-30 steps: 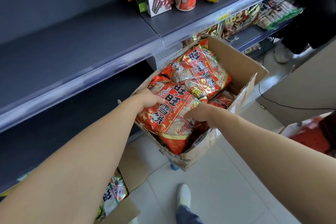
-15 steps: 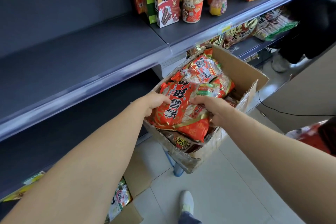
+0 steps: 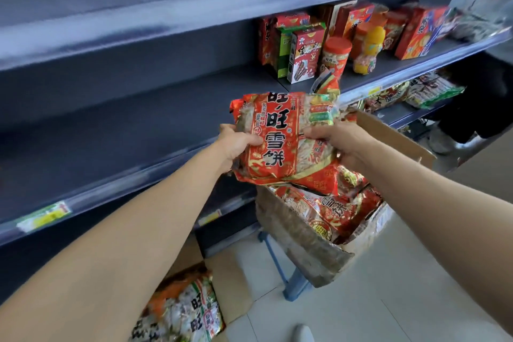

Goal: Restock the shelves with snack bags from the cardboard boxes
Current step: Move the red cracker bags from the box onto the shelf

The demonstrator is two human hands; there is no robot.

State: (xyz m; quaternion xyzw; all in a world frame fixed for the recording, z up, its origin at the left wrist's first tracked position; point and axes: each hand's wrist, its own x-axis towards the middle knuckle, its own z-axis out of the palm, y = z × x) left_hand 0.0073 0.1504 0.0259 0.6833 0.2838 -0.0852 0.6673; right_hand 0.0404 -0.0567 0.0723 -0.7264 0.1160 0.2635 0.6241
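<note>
A red snack bag point(image 3: 280, 136) with large black characters is lifted above the cardboard box point(image 3: 305, 247), in front of the grey middle shelf point(image 3: 133, 130). My left hand point(image 3: 236, 144) grips its left edge and my right hand point(image 3: 336, 141) grips its right side, where a second red bag point(image 3: 319, 175) seems to hang beneath. More red bags point(image 3: 330, 208) lie inside the box.
Boxes and jars point(image 3: 333, 44) stand on the right part of the middle shelf. Bagged snacks point(image 3: 410, 94) fill the lower shelf at right. The box rests on a blue stool point(image 3: 294, 283). Another open box with green-trimmed bags point(image 3: 188, 311) sits on the floor. A person's shoe point(image 3: 444, 139) is at the right.
Both hands have raised the red bag out of the box and up to the level of the middle shelf. The view has tilted upward.
</note>
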